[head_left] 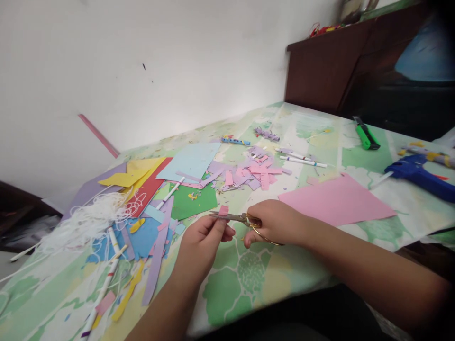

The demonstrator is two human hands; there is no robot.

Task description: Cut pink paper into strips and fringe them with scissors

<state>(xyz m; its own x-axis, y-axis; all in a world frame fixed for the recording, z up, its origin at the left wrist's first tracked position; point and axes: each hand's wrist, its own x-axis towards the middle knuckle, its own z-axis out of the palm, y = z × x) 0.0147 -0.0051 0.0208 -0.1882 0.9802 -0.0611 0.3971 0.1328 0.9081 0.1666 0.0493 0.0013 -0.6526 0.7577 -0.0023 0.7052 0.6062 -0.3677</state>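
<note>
My left hand (204,241) pinches a small pink paper piece (223,210) between thumb and fingers, near the table's front edge. In my right hand (275,220) is a pair of scissors (236,217) with gold-coloured handles, its blades pointing left and lying across the pink piece at my left fingertips. Past my hands lies a heap of pink and purple paper scraps (261,173), some with fringed edges. A large pink sheet (337,201) rests beyond my right forearm. Left of my left hand are a green sheet (195,199) and a long purple strip (158,263).
White string (92,220) lies tangled at the left over coloured sheets. White sticks (302,161) and a paper-wrapped blue stick (235,141) lie farther back. To the right are a green box cutter (367,135) and a blue glue gun (423,175). A wall stands behind the table.
</note>
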